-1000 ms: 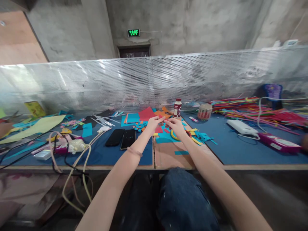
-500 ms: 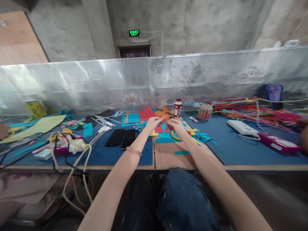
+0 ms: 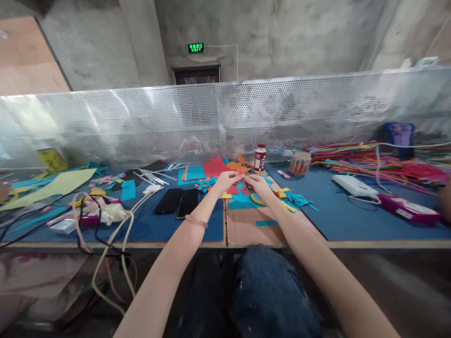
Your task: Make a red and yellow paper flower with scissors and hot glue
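Observation:
Both my arms reach out over the table to a heap of cut paper. My left hand and my right hand meet fingertip to fingertip above the scraps, both pinched on a small paper piece that is too small to name. Under them lie red paper, blue paper and a yellow ring. Red and orange sheets lie just beyond.
Two black phones lie left of my hands. A small bottle and a striped cup stand behind. Coloured sticks, a white power bank and a pink box lie right. Cables trail off the left edge. A perforated metal screen backs the table.
My two hands have drawn closer together until their fingertips meet. A person's hand at the far right edge has pulled back.

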`<state>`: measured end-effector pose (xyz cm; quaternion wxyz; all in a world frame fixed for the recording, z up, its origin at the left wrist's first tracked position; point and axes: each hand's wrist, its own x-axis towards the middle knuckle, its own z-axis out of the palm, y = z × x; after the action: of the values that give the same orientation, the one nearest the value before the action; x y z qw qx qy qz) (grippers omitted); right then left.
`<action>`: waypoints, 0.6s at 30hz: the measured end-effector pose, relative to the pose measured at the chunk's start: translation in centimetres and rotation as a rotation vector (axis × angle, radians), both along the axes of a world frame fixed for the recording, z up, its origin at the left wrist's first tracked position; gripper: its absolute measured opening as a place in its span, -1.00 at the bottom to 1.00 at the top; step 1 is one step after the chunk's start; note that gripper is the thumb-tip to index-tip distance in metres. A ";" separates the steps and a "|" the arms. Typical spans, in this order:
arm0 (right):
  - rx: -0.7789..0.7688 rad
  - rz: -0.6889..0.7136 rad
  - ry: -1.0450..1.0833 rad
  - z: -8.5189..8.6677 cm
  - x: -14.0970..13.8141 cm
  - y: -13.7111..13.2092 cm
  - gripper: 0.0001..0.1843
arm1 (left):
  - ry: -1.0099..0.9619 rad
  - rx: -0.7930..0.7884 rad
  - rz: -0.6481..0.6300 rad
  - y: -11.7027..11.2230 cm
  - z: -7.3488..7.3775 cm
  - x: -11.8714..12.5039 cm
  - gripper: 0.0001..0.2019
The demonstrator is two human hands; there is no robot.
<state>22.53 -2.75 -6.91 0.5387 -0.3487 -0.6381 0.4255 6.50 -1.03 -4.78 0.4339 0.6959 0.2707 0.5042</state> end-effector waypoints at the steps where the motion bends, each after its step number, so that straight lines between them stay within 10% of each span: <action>1: 0.007 0.000 -0.004 0.0 0.0 0.0 -0.54 | 0.004 0.008 -0.001 0.0 0.0 0.0 -0.66; 18: 0.110 -0.118 -0.138 0.6 -0.6 -1.2 -0.63 | 0.010 0.016 0.043 0.3 -0.2 -0.2 -0.66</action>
<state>21.97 -3.99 -6.30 0.5360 -0.3838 -0.6745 0.3323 6.29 -0.76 -4.95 0.4159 0.6958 0.2837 0.5123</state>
